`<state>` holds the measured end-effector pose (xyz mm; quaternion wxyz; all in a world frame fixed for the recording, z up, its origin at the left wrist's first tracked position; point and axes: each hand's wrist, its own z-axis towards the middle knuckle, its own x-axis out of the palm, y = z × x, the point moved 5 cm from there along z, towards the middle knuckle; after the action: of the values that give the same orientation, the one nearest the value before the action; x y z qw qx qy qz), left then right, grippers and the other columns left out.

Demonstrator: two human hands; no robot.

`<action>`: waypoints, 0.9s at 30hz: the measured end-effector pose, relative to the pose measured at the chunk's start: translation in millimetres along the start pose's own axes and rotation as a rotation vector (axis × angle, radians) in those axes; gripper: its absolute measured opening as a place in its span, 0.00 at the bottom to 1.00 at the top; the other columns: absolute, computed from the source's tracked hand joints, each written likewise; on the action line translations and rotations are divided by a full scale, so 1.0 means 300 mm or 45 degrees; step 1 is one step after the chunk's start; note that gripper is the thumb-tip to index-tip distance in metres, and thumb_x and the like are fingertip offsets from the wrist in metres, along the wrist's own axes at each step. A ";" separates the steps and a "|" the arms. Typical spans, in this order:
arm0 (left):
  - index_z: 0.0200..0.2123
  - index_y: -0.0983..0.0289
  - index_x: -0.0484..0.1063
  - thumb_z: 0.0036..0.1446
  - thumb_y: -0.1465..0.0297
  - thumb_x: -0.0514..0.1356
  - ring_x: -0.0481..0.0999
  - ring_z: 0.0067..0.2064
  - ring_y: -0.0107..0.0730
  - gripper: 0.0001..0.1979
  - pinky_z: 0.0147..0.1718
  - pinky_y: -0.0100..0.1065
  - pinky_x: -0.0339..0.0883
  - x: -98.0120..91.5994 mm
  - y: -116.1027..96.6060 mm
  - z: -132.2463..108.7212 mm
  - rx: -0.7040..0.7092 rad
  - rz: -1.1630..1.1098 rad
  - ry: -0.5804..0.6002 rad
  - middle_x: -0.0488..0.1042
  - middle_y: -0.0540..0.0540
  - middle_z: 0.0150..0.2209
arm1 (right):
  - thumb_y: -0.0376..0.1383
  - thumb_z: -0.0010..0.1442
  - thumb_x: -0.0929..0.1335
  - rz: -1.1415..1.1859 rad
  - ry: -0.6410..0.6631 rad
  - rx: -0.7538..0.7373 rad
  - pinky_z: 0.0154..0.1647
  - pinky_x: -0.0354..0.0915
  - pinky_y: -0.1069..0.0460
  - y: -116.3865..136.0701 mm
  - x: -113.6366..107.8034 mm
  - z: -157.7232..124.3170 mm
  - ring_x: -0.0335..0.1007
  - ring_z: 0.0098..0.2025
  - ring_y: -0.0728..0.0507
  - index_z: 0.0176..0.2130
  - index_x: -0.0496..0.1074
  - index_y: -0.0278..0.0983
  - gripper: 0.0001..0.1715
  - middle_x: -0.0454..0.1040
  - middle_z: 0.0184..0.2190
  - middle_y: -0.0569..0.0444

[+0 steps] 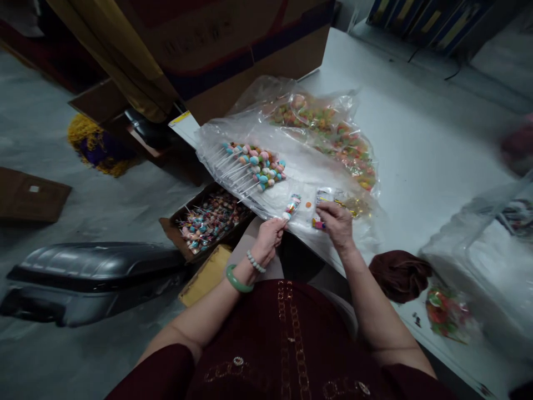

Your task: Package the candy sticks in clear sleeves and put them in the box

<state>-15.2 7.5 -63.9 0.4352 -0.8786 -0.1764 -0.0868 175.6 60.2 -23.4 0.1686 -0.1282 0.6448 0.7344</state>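
My left hand (pixel 270 236) is closed around the stick end of a candy skewer (pixel 292 206), whose pastel sweets sit inside a clear printed wrapper. To its right, my right hand (pixel 336 222) has its fingers pinched together over a small stack of printed wrappers (pixel 318 224). Gold twist ties (pixel 352 206) lie right behind those fingers; whether one is in the pinch is hidden. Between the hands a small orange sweet (pixel 308 205) rests on the plastic sheet. Unwrapped candy skewers (pixel 260 166) in pink, blue and white are piled further back, sticks pointing left.
A clear bag of colourful gummies (pixel 328 125) spreads behind the skewers. Below the table edge stands an open carton of wrapped skewers (pixel 212 222). A large cardboard box (pixel 250 61) rises at the back. At right are a brown cloth (pixel 400 275) and a plastic-lined bin (pixel 470 239).
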 end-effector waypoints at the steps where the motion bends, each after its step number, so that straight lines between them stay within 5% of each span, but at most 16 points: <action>1: 0.22 0.66 0.66 0.47 0.60 0.65 0.48 0.13 0.14 0.16 0.13 0.25 0.38 0.012 0.004 0.001 -0.004 -0.013 0.008 0.56 0.42 0.13 | 0.38 0.58 0.66 -0.071 0.086 -0.105 0.36 0.65 0.50 0.029 0.048 -0.027 0.71 0.31 0.45 0.34 0.76 0.39 0.08 0.76 0.29 0.54; 5: 0.25 0.67 0.68 0.46 0.58 0.68 0.52 0.13 0.14 0.18 0.14 0.24 0.41 0.038 0.018 0.006 0.020 -0.082 0.004 0.61 0.43 0.15 | 0.31 0.62 0.60 -0.372 0.254 -0.350 0.44 0.64 0.48 0.093 0.188 -0.112 0.72 0.41 0.41 0.41 0.74 0.38 0.15 0.78 0.37 0.48; 11: 0.21 0.65 0.63 0.43 0.56 0.69 0.54 0.14 0.16 0.22 0.14 0.25 0.44 0.021 0.015 0.007 0.090 -0.084 0.031 0.61 0.44 0.15 | 0.31 0.63 0.58 -0.578 0.274 -0.315 0.37 0.59 0.49 0.102 0.243 -0.150 0.68 0.33 0.41 0.40 0.70 0.37 0.13 0.73 0.29 0.49; 16: 0.19 0.65 0.61 0.43 0.62 0.69 0.52 0.16 0.14 0.20 0.16 0.25 0.42 0.000 -0.005 0.011 0.154 -0.018 -0.043 0.58 0.43 0.14 | 0.35 0.59 0.63 -0.291 0.279 -0.023 0.33 0.58 0.51 0.069 0.241 -0.159 0.66 0.28 0.44 0.45 0.69 0.38 0.13 0.72 0.27 0.55; 21: 0.20 0.64 0.61 0.47 0.62 0.67 0.50 0.15 0.15 0.18 0.16 0.26 0.40 -0.022 -0.012 0.033 0.157 -0.079 -0.064 0.56 0.42 0.14 | 0.39 0.55 0.66 0.128 0.309 0.272 0.31 0.58 0.52 0.013 0.217 -0.168 0.64 0.27 0.46 0.31 0.72 0.39 0.07 0.70 0.23 0.58; 27: 0.24 0.66 0.68 0.47 0.63 0.66 0.53 0.14 0.15 0.14 0.14 0.25 0.41 -0.040 0.000 0.051 0.108 -0.024 0.009 0.62 0.44 0.16 | 0.39 0.52 0.66 0.254 0.178 0.369 0.29 0.57 0.53 0.003 0.183 -0.162 0.61 0.24 0.48 0.26 0.69 0.39 0.06 0.66 0.20 0.60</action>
<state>-26.3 16.9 -76.9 0.4718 -0.8574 -0.1867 -0.0866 123.8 16.5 -51.6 0.0663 -0.0887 0.7635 0.6363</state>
